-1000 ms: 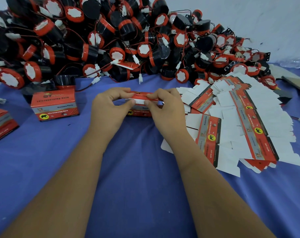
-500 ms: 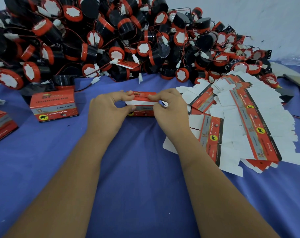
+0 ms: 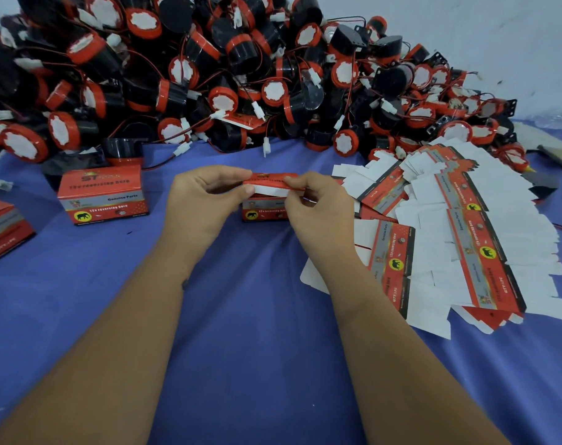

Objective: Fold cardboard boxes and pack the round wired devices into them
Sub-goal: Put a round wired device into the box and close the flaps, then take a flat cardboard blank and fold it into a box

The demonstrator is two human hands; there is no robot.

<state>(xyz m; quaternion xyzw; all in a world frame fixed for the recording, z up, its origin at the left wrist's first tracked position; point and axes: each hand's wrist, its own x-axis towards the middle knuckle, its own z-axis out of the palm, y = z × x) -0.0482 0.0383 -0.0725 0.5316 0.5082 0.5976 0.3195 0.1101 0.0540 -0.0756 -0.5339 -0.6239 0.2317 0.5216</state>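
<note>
A small red cardboard box (image 3: 264, 209) stands on the blue cloth in the middle, its lid flap (image 3: 270, 185) half raised with the white underside showing. My left hand (image 3: 202, 200) pinches the flap's left end between thumb and fingers. My right hand (image 3: 318, 207) pinches its right end. What is inside the box is hidden. A big heap of round black-and-red wired devices (image 3: 228, 75) fills the back. Flat unfolded box blanks (image 3: 459, 232) lie fanned out to the right.
A closed red box (image 3: 102, 194) stands to the left, and another red box (image 3: 3, 232) sits at the left edge. The blue cloth (image 3: 241, 316) covers the table. A white wall (image 3: 498, 33) rises behind the heap.
The lid flap has lifted, showing more of its white underside, and both hands have moved their fingers onto its ends.
</note>
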